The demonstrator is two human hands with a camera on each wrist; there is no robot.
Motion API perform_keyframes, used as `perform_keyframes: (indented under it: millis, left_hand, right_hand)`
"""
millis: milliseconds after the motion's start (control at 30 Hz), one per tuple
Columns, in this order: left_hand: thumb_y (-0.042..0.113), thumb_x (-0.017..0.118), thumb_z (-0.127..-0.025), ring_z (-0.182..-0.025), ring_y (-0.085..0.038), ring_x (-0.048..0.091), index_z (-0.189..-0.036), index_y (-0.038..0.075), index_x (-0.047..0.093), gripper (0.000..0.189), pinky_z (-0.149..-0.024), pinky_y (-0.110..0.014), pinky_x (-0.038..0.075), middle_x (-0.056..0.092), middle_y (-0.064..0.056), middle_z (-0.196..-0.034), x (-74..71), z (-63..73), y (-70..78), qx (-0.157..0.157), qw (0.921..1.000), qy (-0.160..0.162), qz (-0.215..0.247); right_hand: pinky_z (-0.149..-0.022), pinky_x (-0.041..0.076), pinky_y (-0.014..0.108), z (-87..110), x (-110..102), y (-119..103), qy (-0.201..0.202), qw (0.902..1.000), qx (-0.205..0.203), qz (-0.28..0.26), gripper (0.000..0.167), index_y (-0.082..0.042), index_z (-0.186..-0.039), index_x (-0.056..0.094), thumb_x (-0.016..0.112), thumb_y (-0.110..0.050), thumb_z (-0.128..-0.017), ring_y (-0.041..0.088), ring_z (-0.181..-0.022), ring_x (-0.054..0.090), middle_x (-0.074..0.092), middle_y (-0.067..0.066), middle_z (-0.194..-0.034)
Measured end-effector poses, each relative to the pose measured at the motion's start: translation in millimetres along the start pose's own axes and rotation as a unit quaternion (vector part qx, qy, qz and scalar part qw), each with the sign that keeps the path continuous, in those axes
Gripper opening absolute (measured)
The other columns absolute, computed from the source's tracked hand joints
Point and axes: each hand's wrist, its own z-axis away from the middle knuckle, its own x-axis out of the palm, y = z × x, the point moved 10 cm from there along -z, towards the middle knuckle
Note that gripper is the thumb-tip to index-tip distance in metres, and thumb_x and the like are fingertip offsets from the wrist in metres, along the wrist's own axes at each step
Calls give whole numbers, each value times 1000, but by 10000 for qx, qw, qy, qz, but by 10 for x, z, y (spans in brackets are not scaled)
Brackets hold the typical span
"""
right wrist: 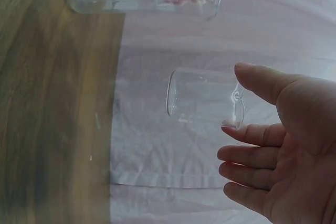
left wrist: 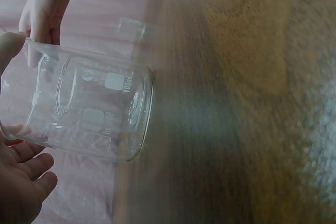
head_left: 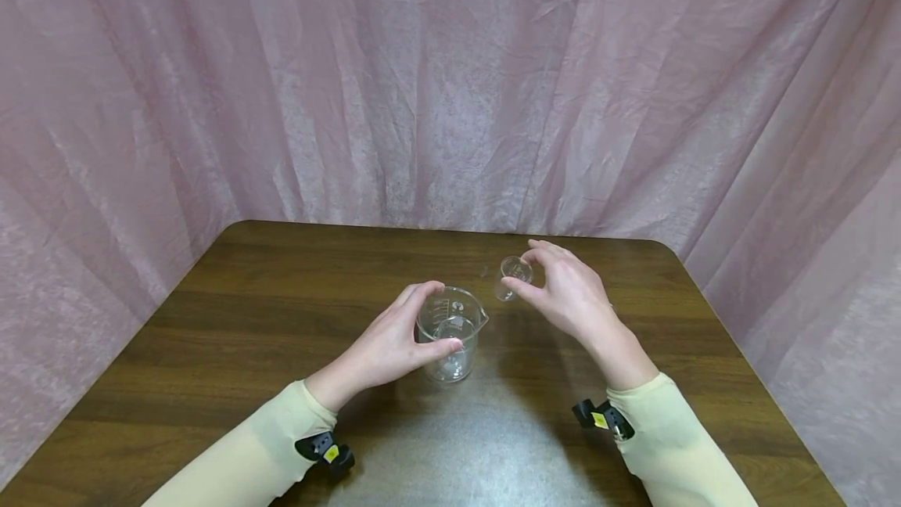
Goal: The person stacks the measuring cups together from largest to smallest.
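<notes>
Two pale sleeves (head_left: 239, 444) reached over the near side, black wrist units (head_left: 326, 451) strapped on. Closest to the wearer, the left grip (head_left: 394, 343) had thumb and fingers around the rim of a big beaker (head_left: 454, 305), upright, spout aimed right, with a smaller beaker (head_left: 459, 329) sitting inside it (couldn't tell if it was pressing down on the table). Key bit imo: the small beaker (head_left: 508, 280) hung just right of that spout and a bit farther out, gap between them, long axis pretty much vertical, base off the wood. Right grip (head_left: 566, 288) was the nearer one to it, pinching its rim thumb-to-index, other fingers loose. Table (head_left: 281, 319) was dark grained wood, shiny up front; pink curtains (head_left: 450, 100) hung behind.
</notes>
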Motion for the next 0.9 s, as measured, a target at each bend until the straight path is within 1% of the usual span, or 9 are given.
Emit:
perform_keyframes:
  millis: [167,367,600,900]
  left_hand:
    - [56,88,-92,-139,-29,60,-161,15,48,90,-111,-56,50,55,-5,-157,0,6,-5,-26,10000,-10,-9]
    - [55,88,-92,-140,-29,58,-162,16,48,90,-113,-55,49,54,-5,-157,9,4,-20,-62,10000,-55,8]
    - [55,88,-93,-137,-30,61,-161,14,48,89,-110,-57,51,56,-6,-156,-4,5,3,-11,10000,-21,70]
    - [56,87,-92,-137,-30,61,-161,15,48,89,-110,-57,51,55,-5,-157,6,-13,-10,-71,10000,-40,24]
  right_hand:
    - [-114,48,60,20,-36,-63,45,10000,-52,-55,48,-6,-122,77,82,-49,-99,37,-148,55,60,15,-159]
    - [-114,48,58,40,-65,-127,71,9999,-105,-88,52,-6,-123,76,82,-51,-98,36,-148,55,61,12,-158]
    - [-114,48,58,56,-86,-191,69,9997,-173,-138,53,-6,-124,77,83,-50,-97,34,-148,55,61,12,-158]
    - [-113,49,58,74,-105,-248,71,9996,-227,-169,52,-8,-125,76,84,-51,-97,34,-148,55,61,10,-159]
